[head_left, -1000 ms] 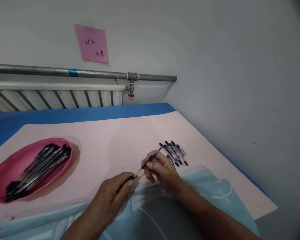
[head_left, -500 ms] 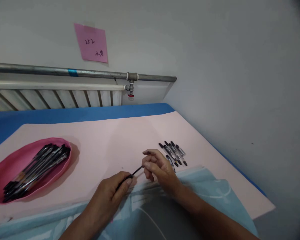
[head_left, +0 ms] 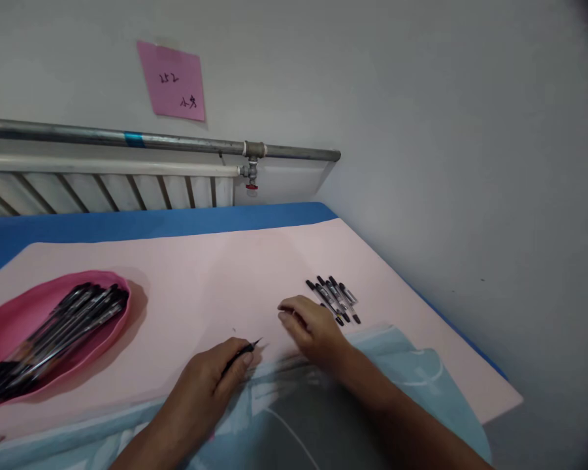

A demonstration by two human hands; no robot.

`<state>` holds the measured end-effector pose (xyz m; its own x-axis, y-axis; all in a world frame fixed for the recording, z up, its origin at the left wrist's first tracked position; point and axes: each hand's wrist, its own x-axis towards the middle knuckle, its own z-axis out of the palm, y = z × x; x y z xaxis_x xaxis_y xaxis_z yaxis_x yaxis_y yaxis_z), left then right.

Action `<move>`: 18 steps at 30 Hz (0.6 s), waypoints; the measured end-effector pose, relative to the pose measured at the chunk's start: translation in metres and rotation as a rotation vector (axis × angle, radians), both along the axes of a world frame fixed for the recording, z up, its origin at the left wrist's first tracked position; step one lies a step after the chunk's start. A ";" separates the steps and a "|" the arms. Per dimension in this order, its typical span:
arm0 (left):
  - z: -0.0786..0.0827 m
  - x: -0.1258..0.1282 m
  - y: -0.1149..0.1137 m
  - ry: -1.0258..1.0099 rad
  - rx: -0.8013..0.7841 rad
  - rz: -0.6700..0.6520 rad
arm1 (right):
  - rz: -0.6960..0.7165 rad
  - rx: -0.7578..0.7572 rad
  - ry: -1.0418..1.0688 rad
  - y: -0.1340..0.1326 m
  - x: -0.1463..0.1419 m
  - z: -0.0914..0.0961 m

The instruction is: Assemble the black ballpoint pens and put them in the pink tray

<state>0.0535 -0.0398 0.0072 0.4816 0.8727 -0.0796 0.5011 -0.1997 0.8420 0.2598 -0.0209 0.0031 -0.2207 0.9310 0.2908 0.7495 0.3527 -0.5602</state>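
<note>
Black pen (head_left: 242, 352) sits pinched in the left hand (head_left: 206, 385), whose fingers are clamped round it, with the tip poking out over the pink sheet (head_left: 200, 281). The right hand (head_left: 311, 326) is just beside it, open and empty, fingers slack, near a row of pens (head_left: 332, 300). A tray (head_left: 19, 307) of pens lies far left.

Black pen (head_left: 242, 354), pink tray (head_left: 17, 313)

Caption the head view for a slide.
Left hand grips a black pen; right hand beside a row of pen parts; pink tray of pens at left.
</note>
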 end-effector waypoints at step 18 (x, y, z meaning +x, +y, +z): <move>-0.001 -0.001 0.003 0.096 0.002 -0.026 | -0.286 -0.308 -0.526 0.002 0.036 0.012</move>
